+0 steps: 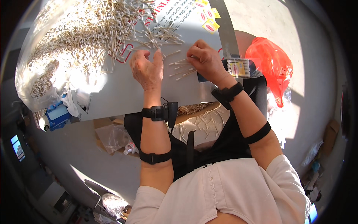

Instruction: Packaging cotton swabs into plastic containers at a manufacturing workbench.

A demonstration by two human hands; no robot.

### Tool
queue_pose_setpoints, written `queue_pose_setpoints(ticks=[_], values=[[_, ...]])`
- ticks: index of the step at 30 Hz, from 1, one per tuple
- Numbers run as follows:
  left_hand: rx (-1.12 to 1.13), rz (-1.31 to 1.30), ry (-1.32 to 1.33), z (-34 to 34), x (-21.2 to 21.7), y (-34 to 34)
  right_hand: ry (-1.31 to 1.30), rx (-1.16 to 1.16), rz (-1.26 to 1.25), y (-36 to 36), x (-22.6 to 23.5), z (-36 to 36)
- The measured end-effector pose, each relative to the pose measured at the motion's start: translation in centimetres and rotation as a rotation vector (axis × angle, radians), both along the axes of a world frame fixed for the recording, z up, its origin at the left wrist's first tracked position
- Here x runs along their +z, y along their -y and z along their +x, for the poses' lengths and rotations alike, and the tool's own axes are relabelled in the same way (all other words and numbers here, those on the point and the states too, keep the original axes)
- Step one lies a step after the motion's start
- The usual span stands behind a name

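Note:
Several cotton swabs [181, 68] fan out to the left from my right hand [205, 61], whose fingers are closed on their ends just above the metal tabletop. A single swab [173, 53] lies between my two hands. My left hand [148, 70] hovers at the near edge of the loose swabs [162, 35], thumb and curled fingers apart, with nothing visible in it. Beyond and left of it, a large heap of cotton swabs [89, 33] spreads over the table. Beside my right wrist sits a clear pack of swabs [238, 68] with a yellow label.
Yellow label cards [211, 26] lie at the table's far right. A red plastic bag [269, 63] stands beyond the right edge. At the left corner is a blue-and-white container [56, 115]. Below the near edge, an open box [201, 121] holds more swabs at my lap.

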State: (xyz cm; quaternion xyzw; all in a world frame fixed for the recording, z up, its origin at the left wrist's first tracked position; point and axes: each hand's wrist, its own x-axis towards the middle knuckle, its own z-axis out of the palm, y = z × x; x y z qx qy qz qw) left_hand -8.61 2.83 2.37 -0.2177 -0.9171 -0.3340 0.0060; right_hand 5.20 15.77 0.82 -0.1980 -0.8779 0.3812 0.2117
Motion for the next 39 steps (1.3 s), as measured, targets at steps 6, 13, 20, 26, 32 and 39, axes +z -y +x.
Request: queue_pose_setpoints(ticks=[6, 13, 20, 26, 32, 39], values=[[0.045, -0.292, 0.150, -0.2, 1.5, -2.4, 0.019, 0.027, 0.007, 0.6, 0.6, 0.2], [-0.196, -0.050, 0.115, -0.1, 0.6, -0.2, -0.040, 0.101, 0.069, 0.1, 0.4, 0.8], [-0.407, -0.053, -0.193, -0.6, -0.2, 0.8, -0.050, 0.144, 0.007, 0.2, 0.7, 1.2], [-0.463, -0.092, -0.150, 1.0, 0.1, 0.5, -0.047, 0.184, 0.002, 0.3, 1.0, 2.0], [-0.383, 0.109, -0.266, -0.8, -0.5, 0.5, 0.015, 0.079, -0.226, 0.8, 1.9, 0.9], [-0.554, -0.311, -0.352, -3.0, -0.8, -0.1, 0.138, -0.119, 0.315, -1.4, 2.0, -5.7]])
